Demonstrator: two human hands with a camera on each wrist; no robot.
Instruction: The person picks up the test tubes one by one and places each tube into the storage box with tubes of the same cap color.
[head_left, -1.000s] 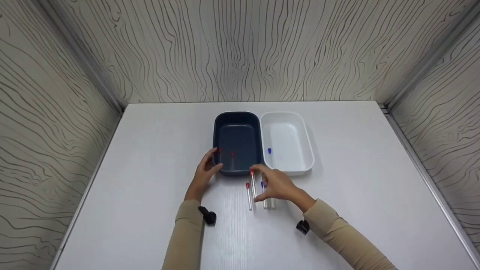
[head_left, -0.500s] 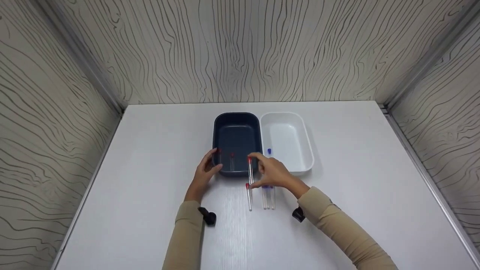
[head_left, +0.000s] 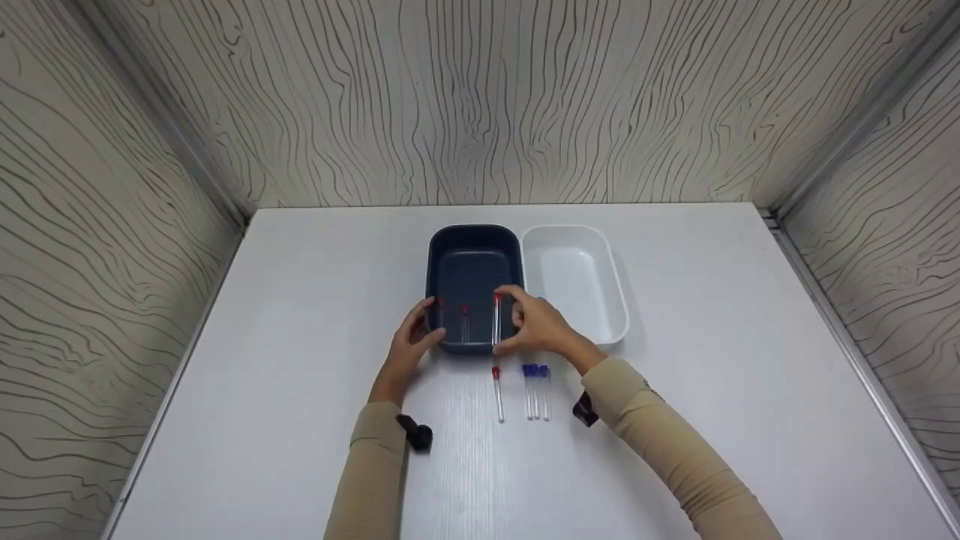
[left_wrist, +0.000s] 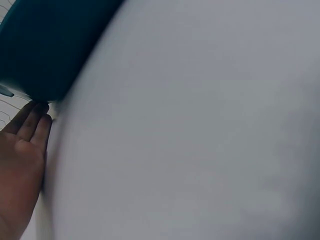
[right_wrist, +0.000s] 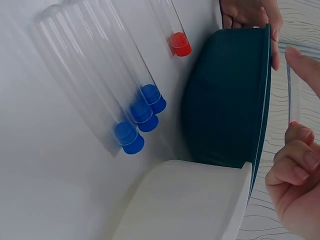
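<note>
Surface (head_left: 255, 375) runs wide to the left of your left hand (head_left: 409, 341) and to the right of your right hand (head_left: 541, 326). Its far edge lies well beyond both hands, against a patterned wall (head_left: 465, 97); more patterned walls on either side.

Dark tray (head_left: 476, 274) reaches away ahead, between your hands. Left fingers lie nearly straight against its near left corner, thumb at the near end. Two red-capped tubes (head_left: 465, 324) inside, just right of your left fingertips. White tray (head_left: 577, 281) right beside it, beyond your right hand; that hand covers part of its near end.

Your right hand pinches a clear tube with a red cap (head_left: 496, 322) lengthwise, forefinger at the cap, thumb at the base, above the dark tray's near right part.

Nearer you, below the right thumb: one loose red-capped tube (head_left: 499, 397) on the surface. Just right of it, three blue-capped tubes (head_left: 535, 397) side by side, caps pointing away from you.

Black wrist camera (head_left: 421, 437) juts inward at your left cuff; another camera (head_left: 585, 410) at the right.
</note>
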